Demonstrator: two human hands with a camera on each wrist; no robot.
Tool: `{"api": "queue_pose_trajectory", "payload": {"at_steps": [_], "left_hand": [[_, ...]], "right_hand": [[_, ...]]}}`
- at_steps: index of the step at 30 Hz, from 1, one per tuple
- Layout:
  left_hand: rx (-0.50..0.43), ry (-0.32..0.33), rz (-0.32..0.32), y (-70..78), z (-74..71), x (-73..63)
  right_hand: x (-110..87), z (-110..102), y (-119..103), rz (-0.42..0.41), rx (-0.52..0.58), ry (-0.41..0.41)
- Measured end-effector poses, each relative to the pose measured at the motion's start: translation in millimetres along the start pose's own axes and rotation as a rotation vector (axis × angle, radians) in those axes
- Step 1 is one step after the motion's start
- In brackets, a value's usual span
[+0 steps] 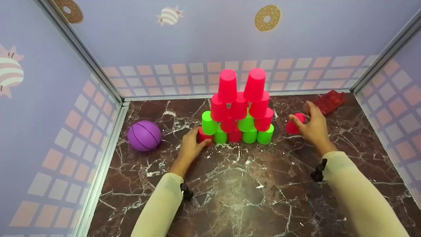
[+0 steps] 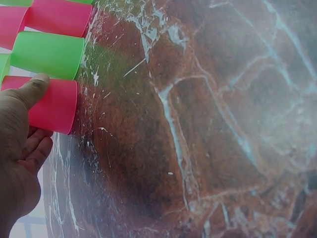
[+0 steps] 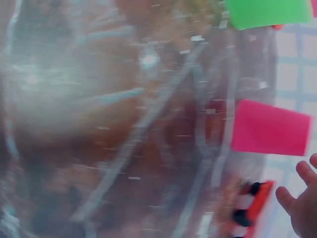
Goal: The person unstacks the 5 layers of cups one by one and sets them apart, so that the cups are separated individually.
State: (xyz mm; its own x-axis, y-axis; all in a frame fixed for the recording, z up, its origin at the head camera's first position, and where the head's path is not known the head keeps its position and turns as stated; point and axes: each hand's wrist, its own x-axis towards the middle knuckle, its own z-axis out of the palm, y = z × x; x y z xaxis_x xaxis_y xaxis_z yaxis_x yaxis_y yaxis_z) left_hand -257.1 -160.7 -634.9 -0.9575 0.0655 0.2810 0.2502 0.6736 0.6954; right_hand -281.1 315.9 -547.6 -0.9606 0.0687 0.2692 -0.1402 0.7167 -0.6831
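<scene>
A stepped pyramid (image 1: 239, 110) of upside-down red and green cups stands in four rows — five, four, three and, on top, two set apart. The upper two rows are all red; the lower two mix colours. The left hand (image 1: 190, 144) grips the bottom row's leftmost red cup (image 2: 58, 106). One lone red cup (image 3: 271, 128) stands rim-down, well apart, just beside the right hand (image 1: 314, 128).

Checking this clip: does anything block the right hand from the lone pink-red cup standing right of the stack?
Nothing visible does. The right hand is right beside the pink-red cup, with no other item between them. The flat red object lies farther back and to the right, out of the way.
</scene>
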Motion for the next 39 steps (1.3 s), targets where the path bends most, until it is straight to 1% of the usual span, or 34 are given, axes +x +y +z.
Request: {"api": "queue_pose_trajectory", "payload": {"at_steps": [2,4,7,10,13,17,20,24,26,28,29,30,31,33,35,36,37,39], "left_hand": [[-0.003,-0.009,-0.014,9.4,-6.1,-1.8],[-0.012,-0.026,-0.033,21.8,-13.7,-4.1],[-0.009,-0.045,-0.065,30.8,-18.7,-6.0],[0.008,-0.051,-0.085,33.3,-20.1,-7.4],[0.012,-0.05,-0.091,32.7,-20.3,-8.2],[0.002,-0.055,-0.092,31.8,-20.1,-8.3],[-0.005,-0.062,-0.098,31.9,-19.9,-8.1],[-0.017,-0.062,-0.093,30.4,-18.6,-7.3],[-0.034,-0.046,-0.07,25.9,-15.8,-7.0],[-0.036,-0.017,-0.032,12.2,-7.2,-5.6],[-0.047,-0.006,-0.009,1.1,-2.2,-3.9],[-0.045,0.002,0.003,-0.2,-1.4,-4.1],[-0.044,0.008,0.015,-0.5,-1.0,-4.2],[-0.035,0.002,0.018,2.6,-2.4,-4.3],[-0.043,-0.025,0.004,14.6,-10.1,-4.9],[-0.035,-0.036,-0.01,25.5,-15.0,-6.1],[-0.035,-0.036,-0.011,26.6,-15.5,-5.5],[-0.025,-0.022,0.003,21.8,-12.6,-4.0]], "right_hand": [[6.3,-5,-14,-0.058,0.008,0.037],[12.9,-10,-29,-0.11,0.012,0.063],[21.3,-15,-54,-0.182,0.026,0.084],[27.3,-17,-81,-0.249,0.038,0.087],[30.6,-16,-107,-0.329,0.059,0.079],[31.3,-15,-139,-0.427,0.115,0.06],[31.2,-14,-160,-0.484,0.153,0.043],[32.4,-11,-179,-0.523,0.176,0.01],[33.4,-9,-185,-0.531,0.179,-0.008],[34.7,-7,-188,-0.538,0.17,-0.021],[35.1,-7,-190,-0.54,0.17,-0.026],[35.5,-6,-191,-0.537,0.17,-0.027],[35.6,-6,-192,-0.536,0.17,-0.028],[35.8,-6,-193,-0.528,0.174,-0.025],[35.9,-7,-195,-0.519,0.177,-0.023],[36.1,-7,-195,-0.515,0.177,-0.023],[36.4,-8,-196,-0.516,0.175,-0.024],[36.9,-8,-198,-0.509,0.177,-0.026]]}}
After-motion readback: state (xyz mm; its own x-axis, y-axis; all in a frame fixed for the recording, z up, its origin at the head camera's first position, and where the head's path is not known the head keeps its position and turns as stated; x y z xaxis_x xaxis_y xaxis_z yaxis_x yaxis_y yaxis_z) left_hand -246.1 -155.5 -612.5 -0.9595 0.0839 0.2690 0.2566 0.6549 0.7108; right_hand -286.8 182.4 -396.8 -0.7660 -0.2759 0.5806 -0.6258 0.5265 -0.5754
